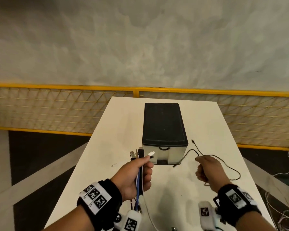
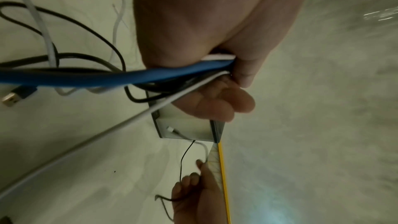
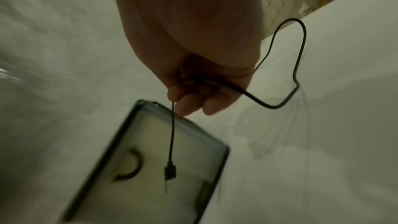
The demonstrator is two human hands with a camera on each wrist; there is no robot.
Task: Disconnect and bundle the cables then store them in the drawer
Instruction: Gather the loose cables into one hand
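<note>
The worktop is showing a smooth, matt white surface. The drawer unit is looking like plastic, with a matt black top and a pale, half-clear front. The blue cable is showing a smooth rubbery sheath, and its plug is shining like metal. The thin black cable is looking matt. The fence behind is showing yellow painted metal mesh.

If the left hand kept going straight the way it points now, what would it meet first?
Most likely the drawer unit: the left hand, gripping the cable bundle, points at its front lower left, connector tips leading. Depth is unclear, so it might pass just left.
</note>
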